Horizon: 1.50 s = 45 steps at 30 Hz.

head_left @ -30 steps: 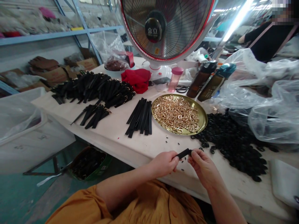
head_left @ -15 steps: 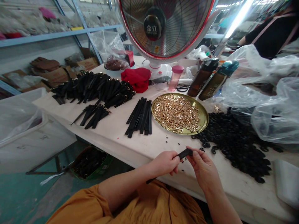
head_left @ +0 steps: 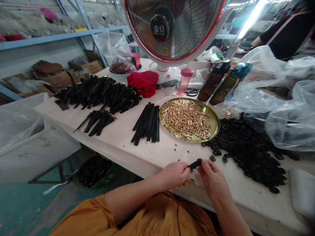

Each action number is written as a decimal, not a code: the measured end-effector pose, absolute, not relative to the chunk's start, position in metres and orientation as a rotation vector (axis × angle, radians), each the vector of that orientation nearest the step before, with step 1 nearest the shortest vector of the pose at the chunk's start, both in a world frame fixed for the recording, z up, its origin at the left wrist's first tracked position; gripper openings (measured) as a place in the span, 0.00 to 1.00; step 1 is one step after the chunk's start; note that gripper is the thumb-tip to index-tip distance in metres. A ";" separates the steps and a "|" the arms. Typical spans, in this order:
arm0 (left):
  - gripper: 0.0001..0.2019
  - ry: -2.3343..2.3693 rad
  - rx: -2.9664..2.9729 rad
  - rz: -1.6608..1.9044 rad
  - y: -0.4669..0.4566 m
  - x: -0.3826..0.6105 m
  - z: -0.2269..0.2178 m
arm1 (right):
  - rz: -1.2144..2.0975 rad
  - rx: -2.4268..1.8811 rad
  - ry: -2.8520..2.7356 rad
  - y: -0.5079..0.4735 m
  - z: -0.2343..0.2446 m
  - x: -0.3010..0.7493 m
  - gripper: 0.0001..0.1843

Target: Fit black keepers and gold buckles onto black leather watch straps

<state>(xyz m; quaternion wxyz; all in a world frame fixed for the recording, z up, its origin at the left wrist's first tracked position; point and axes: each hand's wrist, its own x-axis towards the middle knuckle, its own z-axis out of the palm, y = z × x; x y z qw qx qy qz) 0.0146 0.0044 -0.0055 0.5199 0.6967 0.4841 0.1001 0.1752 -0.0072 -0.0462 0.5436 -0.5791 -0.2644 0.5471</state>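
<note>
The dark round hub [head_left: 161, 28] of the fan [head_left: 180, 31] bears two large pale characters, 金立, with a smaller line beneath that is too blurred to read. A yellow sticker [head_left: 164, 50] low on the fan's grille carries a dark mark, not legible. Pale lettering on the teal-lidded bottle [head_left: 224, 88], print on a cardboard box [head_left: 94, 68] and marks on the white bin [head_left: 31, 160] are likewise unreadable.

The flat black leather-like strip [head_left: 195, 164] between left grip [head_left: 173, 176] and right grip [head_left: 212, 177] has turned, showing a narrower, bumpier side; its near tail, visible below the left forearm [head_left: 137, 194] earlier, is hidden.
</note>
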 end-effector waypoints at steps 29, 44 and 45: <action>0.16 1.192 1.659 0.432 0.000 0.014 -0.005 | 1.077 -1.489 -0.922 -0.017 -0.033 0.171 0.12; 0.15 1.145 1.897 0.223 0.004 0.007 -0.006 | 1.488 -1.489 -0.825 -0.019 -0.041 0.184 0.15; 0.17 1.145 1.871 0.239 0.004 0.007 -0.005 | 1.490 -1.472 -0.810 -0.019 -0.042 0.182 0.15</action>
